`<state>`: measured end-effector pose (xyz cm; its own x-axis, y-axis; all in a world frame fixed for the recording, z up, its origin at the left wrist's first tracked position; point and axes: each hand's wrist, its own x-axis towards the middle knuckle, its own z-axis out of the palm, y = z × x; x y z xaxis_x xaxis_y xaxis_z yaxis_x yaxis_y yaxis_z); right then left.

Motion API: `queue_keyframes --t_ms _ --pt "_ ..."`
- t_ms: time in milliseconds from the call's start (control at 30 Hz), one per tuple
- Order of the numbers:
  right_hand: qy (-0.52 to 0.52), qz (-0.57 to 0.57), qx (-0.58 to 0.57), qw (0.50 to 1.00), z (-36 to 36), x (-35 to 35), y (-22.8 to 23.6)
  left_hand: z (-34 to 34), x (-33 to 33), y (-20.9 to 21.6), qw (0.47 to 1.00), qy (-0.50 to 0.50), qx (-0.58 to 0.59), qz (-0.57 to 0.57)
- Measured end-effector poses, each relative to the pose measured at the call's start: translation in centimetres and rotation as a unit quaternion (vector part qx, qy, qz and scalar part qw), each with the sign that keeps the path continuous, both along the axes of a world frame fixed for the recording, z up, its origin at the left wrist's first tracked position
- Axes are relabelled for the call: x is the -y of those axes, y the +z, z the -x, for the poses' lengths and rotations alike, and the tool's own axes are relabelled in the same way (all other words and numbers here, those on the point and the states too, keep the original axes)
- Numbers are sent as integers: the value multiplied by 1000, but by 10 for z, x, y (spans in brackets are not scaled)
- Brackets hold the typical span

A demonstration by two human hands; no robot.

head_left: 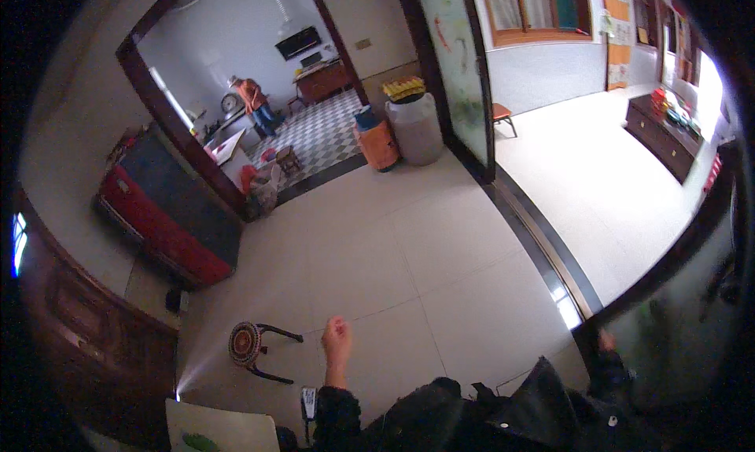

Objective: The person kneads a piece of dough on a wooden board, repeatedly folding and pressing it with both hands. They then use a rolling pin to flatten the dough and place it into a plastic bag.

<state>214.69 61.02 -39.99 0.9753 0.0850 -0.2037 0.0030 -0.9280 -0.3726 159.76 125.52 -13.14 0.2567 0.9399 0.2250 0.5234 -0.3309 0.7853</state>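
Note:
My left hand (336, 339) is raised over the tiled floor, its fingers curled in and nothing visible in them. The nearest thing to it is a round stool (246, 344) with a patterned seat and dark legs, lying tipped to its left. My right hand (606, 341) is at the right, beside the dark edge of a glass door panel (668, 334). It is small and dim there, so its fingers and any touch on the panel cannot be made out. Dark sleeves cover both my forearms.
A red-fronted fridge (161, 216) stands left. By the kitchen doorway are a whitish drum (415, 134) and an orange container (378, 147). A person (253, 102) bends in the kitchen. A sliding-door track (543, 236) crosses the floor; a pale tabletop (228, 427) is lower left.

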Motion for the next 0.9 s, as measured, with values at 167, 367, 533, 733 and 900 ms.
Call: queue_keyframes --t_ms 167,367,533,733,900 --pt "262 -211 116 935 -101 -429 82 101 -95 -59 989 138 39 29" --pt "308 -141 -35 940 -59 -720 115 19 -297 -104 988 142 43 37" --pt "249 -27 -155 956 -60 -763 84 -98 -460 -82 996 83 -28 -5" --pt "54 15 -186 981 -114 -751 4 -165 -648 -96 997 43 -51 -35" --pt "-61 30 -123 990 -188 -812 -107 -163 -790 -139 998 35 -39 -47"
